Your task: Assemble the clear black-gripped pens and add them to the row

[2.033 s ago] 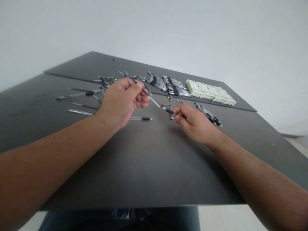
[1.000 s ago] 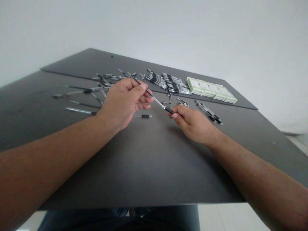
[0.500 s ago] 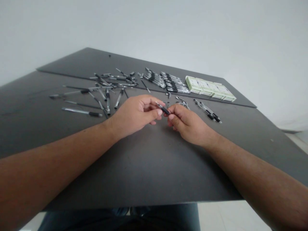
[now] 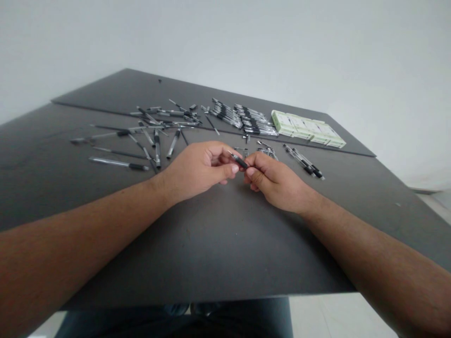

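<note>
A pen [image 4: 240, 162] with a black rubber grip and a pale pointed tip is held between my two hands above the table. My right hand [image 4: 276, 180] pinches it at its near right end, thumb against forefinger; the rest of the barrel is hidden in that hand. Curled around the tip end is my left hand [image 4: 202, 169], its thumb beside the grip and its fingers behind. Just beyond the hands lie small clear and silvery pen parts [image 4: 268, 150].
Loose pen barrels and refills [image 4: 155, 131] lie scattered at the left. Rows of pens [image 4: 225, 115] are stacked at the back, beside pale green and white boxes [image 4: 306, 129]. Several pens [image 4: 303, 162] lie right of my hands. A raised seam crosses the dark table [image 4: 218, 253].
Both hands stay in nearly the same place around the pen. My left thumb has shifted slightly down, away from the pen's grip.
</note>
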`<control>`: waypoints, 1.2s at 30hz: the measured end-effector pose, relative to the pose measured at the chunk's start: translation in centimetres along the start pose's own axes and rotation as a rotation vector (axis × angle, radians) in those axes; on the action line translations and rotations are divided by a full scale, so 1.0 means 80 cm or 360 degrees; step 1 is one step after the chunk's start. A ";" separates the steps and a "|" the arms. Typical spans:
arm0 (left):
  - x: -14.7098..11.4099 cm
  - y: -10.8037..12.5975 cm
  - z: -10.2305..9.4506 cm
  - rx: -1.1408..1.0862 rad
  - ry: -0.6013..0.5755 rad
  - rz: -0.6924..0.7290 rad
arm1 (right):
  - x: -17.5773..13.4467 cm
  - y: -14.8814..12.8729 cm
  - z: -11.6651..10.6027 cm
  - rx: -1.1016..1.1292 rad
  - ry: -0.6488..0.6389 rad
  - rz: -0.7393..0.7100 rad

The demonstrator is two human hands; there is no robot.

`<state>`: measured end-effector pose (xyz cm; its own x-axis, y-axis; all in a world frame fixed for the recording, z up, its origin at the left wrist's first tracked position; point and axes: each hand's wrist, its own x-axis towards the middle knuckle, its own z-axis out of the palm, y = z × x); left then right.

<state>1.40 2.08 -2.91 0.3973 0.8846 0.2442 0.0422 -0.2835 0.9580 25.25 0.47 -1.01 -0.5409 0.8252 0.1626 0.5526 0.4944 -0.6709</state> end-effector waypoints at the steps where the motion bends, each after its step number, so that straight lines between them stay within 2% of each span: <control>1: 0.000 0.000 0.000 -0.0001 0.0009 -0.0009 | 0.000 0.000 -0.004 -0.0018 0.0028 -0.0003; 5: -0.001 -0.002 -0.006 0.0169 0.0110 -0.0032 | 0.003 0.005 -0.025 -0.0208 0.0260 -0.0031; 8: 0.000 -0.009 -0.013 0.0340 0.0174 0.0013 | 0.007 0.015 -0.037 -0.0376 0.0392 0.0030; 14: 0.001 -0.010 -0.018 0.0475 0.0243 0.0080 | 0.017 0.040 -0.033 -0.0501 0.0202 0.0117; 20: 0.001 0.000 -0.018 0.0613 0.0252 0.0068 | 0.024 0.060 -0.026 -0.0806 0.0080 0.0007; 27: 0.001 -0.003 -0.017 0.0569 0.0269 0.0074 | 0.028 0.067 -0.021 -0.0905 -0.0037 -0.0007; 32: 0.001 0.001 -0.016 0.0506 0.0277 0.0019 | 0.030 0.065 -0.017 -0.0921 -0.0024 0.0044; 36: 0.001 0.000 -0.018 0.0549 0.0312 0.0034 | 0.027 0.053 -0.019 -0.0755 0.0149 0.0081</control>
<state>0.13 2.70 -2.67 0.2203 0.9216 0.3196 0.3545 -0.3809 0.8540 27.41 4.76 -2.36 -0.4581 0.8620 0.2173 0.8170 0.5046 -0.2793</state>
